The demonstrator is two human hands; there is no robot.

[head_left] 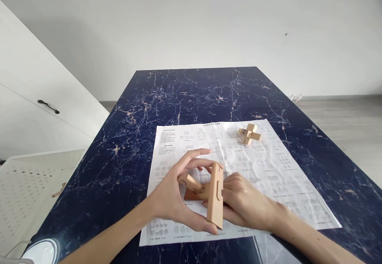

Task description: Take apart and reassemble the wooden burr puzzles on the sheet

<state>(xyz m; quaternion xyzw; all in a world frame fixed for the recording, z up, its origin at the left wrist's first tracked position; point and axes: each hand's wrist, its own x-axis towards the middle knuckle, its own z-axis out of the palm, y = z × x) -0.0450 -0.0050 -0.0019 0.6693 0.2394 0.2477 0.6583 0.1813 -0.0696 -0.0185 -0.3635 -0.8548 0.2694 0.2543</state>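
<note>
Basically, the long slotted pale-wood bar sits over the printed white sheet, long axis near-to-far, pinched between left hand thumb and fingers, right hand close against its right side (grip hidden, can't tell).

white wall, grey floor, blue marbled table.
</note>
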